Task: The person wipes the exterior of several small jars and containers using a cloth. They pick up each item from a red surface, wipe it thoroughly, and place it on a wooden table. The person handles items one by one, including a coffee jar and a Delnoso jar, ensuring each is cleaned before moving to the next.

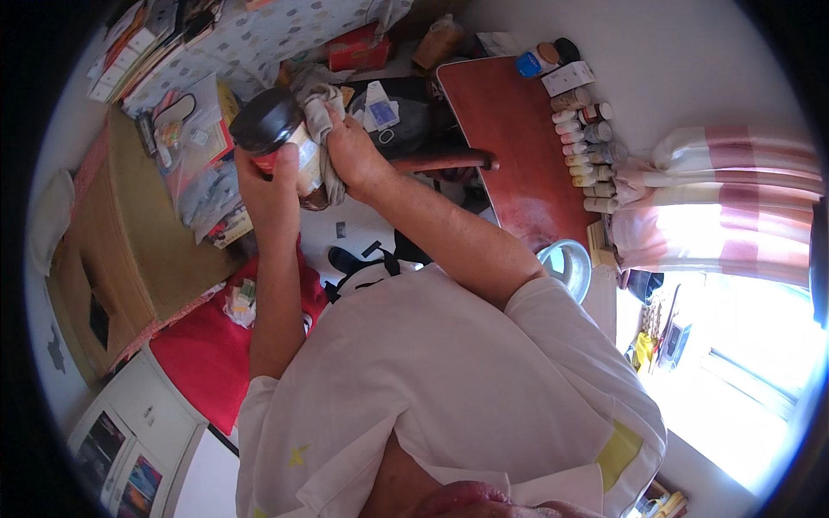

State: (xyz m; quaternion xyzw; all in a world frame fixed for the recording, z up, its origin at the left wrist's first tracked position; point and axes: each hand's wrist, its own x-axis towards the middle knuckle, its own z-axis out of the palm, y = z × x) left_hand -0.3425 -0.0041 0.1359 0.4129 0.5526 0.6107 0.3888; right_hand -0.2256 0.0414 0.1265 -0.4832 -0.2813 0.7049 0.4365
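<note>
A large jar (307,155) with a black lid (271,120) and a red and pale label is held up, tilted, in front of me. My left hand (269,188) grips it from the near left side, thumb across the label. In my right hand (353,152) is a bunched greyish cloth (322,113), pressed to the jar's right side and hanging down past its base. The fingers of my right hand are partly hidden by the cloth.
A reddish-brown table (511,149) stands to the right, with several small bottles (576,142) along its wall side. A metal basin (573,269) sits at its near corner. At left, plastic bags (207,194) lie on a wooden surface (149,213), near a red cloth (207,349).
</note>
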